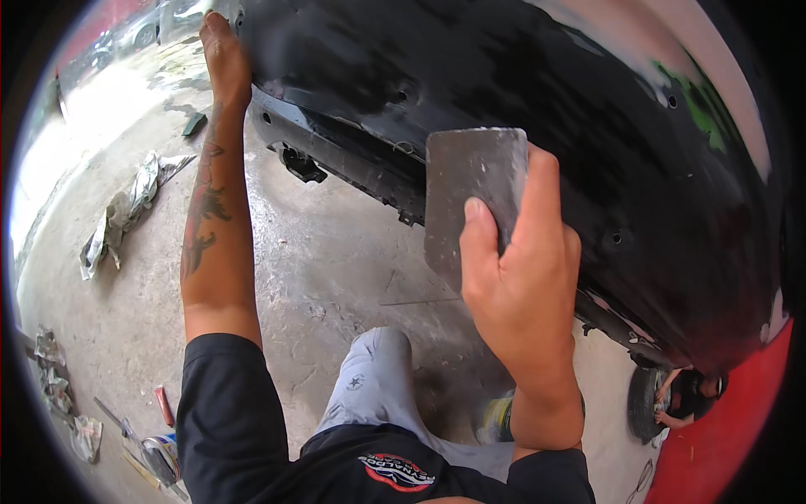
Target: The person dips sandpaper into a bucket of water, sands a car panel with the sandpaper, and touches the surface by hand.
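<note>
My right hand (520, 269) pinches a flat dark grey rectangular pad (476, 168) with rounded corners and pale scuffs along its edges. The thumb lies across its near face; the other fingers are mostly hidden behind it. The pad is held up in front of a black car body panel (504, 67); whether they touch cannot be told. My left arm reaches far forward, and my left hand (225, 59) rests stretched out against the panel's far left edge, some fingers hidden. Dull smudges, small holes and a green and pinkish patch (698, 105) mark the panel.
Below the panel hangs a dark lower bumper part (336, 151). Crumpled sheeting (126, 210) lies on the concrete floor at left. A red tube (164, 406) and a can (164, 454) stand lower left. At right, another person (693, 399) works beside a tire (645, 405).
</note>
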`<state>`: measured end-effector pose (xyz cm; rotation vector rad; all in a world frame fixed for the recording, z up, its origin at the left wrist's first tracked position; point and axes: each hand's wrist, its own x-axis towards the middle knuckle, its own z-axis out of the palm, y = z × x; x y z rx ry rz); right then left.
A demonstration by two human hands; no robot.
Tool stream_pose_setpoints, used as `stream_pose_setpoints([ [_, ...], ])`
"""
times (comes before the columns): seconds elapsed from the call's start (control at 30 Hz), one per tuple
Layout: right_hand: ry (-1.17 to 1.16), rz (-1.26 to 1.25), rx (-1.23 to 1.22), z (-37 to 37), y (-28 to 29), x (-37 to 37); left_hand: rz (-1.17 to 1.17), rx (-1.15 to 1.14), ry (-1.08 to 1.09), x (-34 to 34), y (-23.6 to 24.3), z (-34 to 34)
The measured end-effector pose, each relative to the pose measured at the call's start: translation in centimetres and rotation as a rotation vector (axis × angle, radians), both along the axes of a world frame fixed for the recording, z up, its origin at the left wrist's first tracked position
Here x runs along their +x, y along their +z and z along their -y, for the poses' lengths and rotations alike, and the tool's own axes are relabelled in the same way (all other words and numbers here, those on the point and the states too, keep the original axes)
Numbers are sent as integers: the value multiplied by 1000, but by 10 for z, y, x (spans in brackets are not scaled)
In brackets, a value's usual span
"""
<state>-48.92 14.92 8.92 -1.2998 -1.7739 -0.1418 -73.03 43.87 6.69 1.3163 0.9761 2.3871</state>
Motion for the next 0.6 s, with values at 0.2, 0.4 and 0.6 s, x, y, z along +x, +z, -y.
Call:
stream_pose_setpoints([
  [0.2,13,103,101,-27,5,-12,-83,25,84,-1,-8,-18],
  [0.4,-138,36,379,84,-45,70,-106,41,143,0,-14,-33],
  [0.6,-252,241,467,104,-60,121,-970,535,784,-174,-60,-186],
])
